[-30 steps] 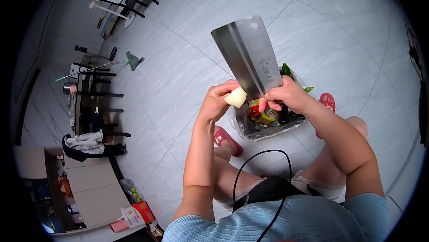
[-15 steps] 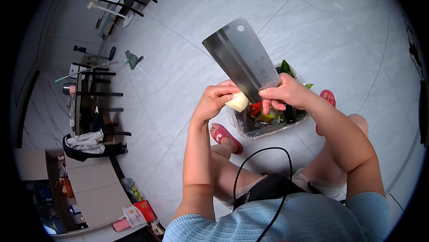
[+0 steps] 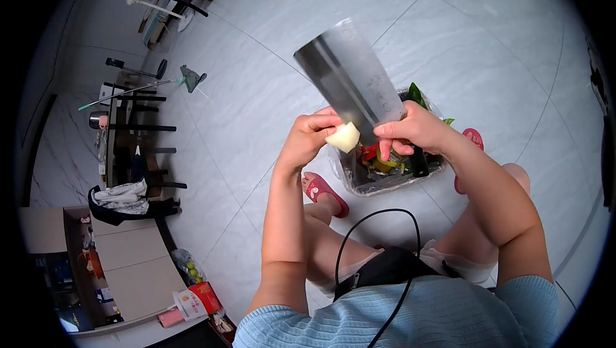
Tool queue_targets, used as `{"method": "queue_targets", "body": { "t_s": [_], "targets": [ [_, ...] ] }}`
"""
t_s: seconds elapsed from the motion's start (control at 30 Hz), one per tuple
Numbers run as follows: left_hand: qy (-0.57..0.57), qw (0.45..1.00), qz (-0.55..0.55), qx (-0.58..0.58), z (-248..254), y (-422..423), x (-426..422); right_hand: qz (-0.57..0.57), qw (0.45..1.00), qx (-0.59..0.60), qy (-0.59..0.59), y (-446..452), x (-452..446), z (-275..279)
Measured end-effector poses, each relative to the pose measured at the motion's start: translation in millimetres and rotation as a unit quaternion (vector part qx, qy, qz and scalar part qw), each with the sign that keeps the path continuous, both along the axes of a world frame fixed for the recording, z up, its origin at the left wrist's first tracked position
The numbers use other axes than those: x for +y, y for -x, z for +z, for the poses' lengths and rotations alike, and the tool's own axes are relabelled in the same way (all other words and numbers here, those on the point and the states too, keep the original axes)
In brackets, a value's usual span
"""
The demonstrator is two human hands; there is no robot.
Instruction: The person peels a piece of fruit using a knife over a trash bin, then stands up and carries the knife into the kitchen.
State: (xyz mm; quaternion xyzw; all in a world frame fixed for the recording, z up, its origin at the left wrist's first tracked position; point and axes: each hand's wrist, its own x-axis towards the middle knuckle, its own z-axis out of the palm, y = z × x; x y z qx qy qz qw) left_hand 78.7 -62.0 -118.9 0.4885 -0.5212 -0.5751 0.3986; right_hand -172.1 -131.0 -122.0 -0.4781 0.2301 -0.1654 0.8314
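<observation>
My left hand (image 3: 305, 140) pinches a pale, peeled piece of vegetable (image 3: 344, 138), its kind unclear, between thumb and fingers. In my right hand (image 3: 418, 128) is a wide-bladed cleaver (image 3: 350, 72), gripped low by the blade near its handle, with the blade pointing up and away to the left. The cleaver's lower edge lies close beside the pale piece; whether they touch I cannot tell. Under both hands stands a waste bin (image 3: 378, 189) lined with clear plastic, holding red and green scraps (image 3: 387, 163).
My feet in red slippers (image 3: 325, 195) flank the bin on the tiled floor (image 3: 256, 85). A black cable (image 3: 378, 212) loops over my lap. To the left are chairs (image 3: 147, 128), a long-handled mop or broom (image 3: 192, 78), a cabinet (image 3: 138, 277) and a bag of green fruit (image 3: 190, 268).
The cleaver has tilted slightly and its far end is a little blurred. The pale piece has turned slightly and shifted a little up and to the right in my left hand.
</observation>
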Motion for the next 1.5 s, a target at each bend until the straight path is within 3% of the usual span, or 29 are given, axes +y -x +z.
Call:
{"method": "queue_targets", "body": {
  "t_s": [0.1,0.2,0.47,0.77,0.9,1.0,1.07,1.2,1.27,1.5],
  "targets": [
    [-0.023,1.000,0.005,-0.011,0.8,0.5,1.1,0.017,1.000,0.015,0.006,-1.2,3.2,-2.8],
    [0.011,0.999,0.029,0.009,-6.5,5.0,-1.1,-0.017,1.000,-0.004,-0.019,-3.2,6.1,-4.0],
    [0.154,0.981,0.113,-0.023,-0.1,27.1,1.0,-0.113,0.992,-0.009,0.045,-6.6,9.2,-6.4],
    [0.215,0.962,0.167,-0.035,-0.1,27.8,-0.2,-0.153,0.984,-0.025,0.086,-8.7,8.0,-10.1],
    [0.210,0.959,0.187,-0.006,-12.3,24.2,-4.8,-0.159,0.975,-0.012,0.156,-8.9,5.7,-11.8],
    [0.172,0.950,0.254,0.056,-22.6,31.3,-8.1,-0.142,0.987,-0.051,0.052,-11.6,16.4,-8.0],
    [0.083,0.929,0.331,0.141,-28.1,36.8,-10.3,-0.142,0.988,-0.057,-0.003,-16.7,23.8,-11.3],
    [0.077,0.918,0.360,0.147,-34.1,42.2,-11.8,-0.145,0.986,-0.049,-0.066,-22.1,31.0,-12.4],
    [0.076,0.923,0.369,0.079,-33.6,46.5,-13.8,-0.145,0.986,-0.046,-0.072,-22.0,30.0,-13.3],
    [0.096,0.928,0.354,0.063,-35.6,51.1,-14.5,-0.144,0.989,0.002,-0.017,-22.1,29.2,-18.5]
  ]
}}
